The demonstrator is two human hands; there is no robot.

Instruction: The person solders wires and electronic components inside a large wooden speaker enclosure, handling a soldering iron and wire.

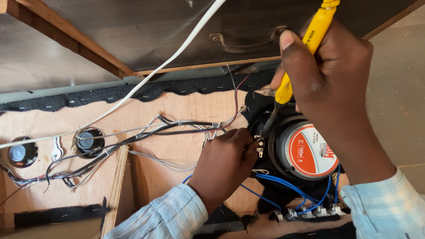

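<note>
My right hand [330,84] grips a yellow-handled soldering iron [301,57], its dark tip pointing down at a small metal terminal [260,147] on the frame of a round speaker [305,150] with an orange and white magnet label. My left hand [223,166] is closed around thin wires right at that terminal, fingertips touching it. The speaker sits in a wooden cabinet panel [177,106]. Blue wires [283,186] run from under the speaker to a row of small connectors [305,213] at the bottom.
A bundle of black and white wires [146,132] crosses the panel toward two small round speakers [88,141] [20,154] on the left. A white cord [168,62] slants across the top. A dark wooden board with a metal handle [248,42] lies above. Black fabric edging [133,93] is stapled along the panel.
</note>
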